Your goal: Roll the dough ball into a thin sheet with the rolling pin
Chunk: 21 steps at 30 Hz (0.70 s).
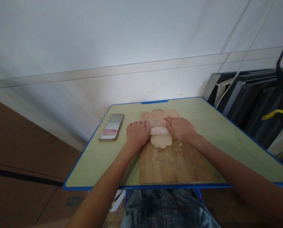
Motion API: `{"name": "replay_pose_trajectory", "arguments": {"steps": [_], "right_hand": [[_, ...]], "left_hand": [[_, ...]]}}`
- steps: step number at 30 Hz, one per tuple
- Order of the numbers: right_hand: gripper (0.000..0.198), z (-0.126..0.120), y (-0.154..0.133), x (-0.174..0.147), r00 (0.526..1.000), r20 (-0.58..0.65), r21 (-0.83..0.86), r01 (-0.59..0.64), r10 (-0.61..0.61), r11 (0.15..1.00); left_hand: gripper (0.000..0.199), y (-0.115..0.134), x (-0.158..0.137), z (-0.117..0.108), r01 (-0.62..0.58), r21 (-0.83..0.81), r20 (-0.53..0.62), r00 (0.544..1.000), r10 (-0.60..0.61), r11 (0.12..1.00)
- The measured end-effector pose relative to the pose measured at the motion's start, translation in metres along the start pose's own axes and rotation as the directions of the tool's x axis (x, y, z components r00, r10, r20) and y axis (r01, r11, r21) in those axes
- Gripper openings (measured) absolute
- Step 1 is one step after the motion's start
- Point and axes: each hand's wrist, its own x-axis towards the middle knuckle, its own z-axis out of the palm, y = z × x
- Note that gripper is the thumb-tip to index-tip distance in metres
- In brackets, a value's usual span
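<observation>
Centrally, dough: a pale, flattened piece on the wooden board, its far edge meeting the rolling pin; whether it runs on beneath is hidden.
Rolling pin: whitish, lying crosswise between the two hands, both ends covered by them.
Left hand: over the pin's left end, fingers bent; how far they close around it cannot be told.
Right hand: over the right end, fingers rather straight; its grip underneath is hidden too.
Wooden board: floury around the pin, reaching toward the table's near edge.
Table: pale green top, blue rim.
Phone: on the table, left of the left hand, screen partly pixelated.
Dark panels: leaning right of the table.
Wall: white, behind the table.
</observation>
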Motion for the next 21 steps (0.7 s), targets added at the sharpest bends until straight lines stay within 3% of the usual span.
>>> {"name": "replay_pose_trajectory", "arguments": {"steps": [21], "right_hand": [[0.042, 0.011, -0.003, -0.017, 0.985, -0.163, -0.035, 0.045, -0.050, 0.998]], "left_hand": [[0.038, 0.001, -0.018, 0.003, -0.010, 0.016, -0.106, 0.994, 0.011, 1.000]]}}
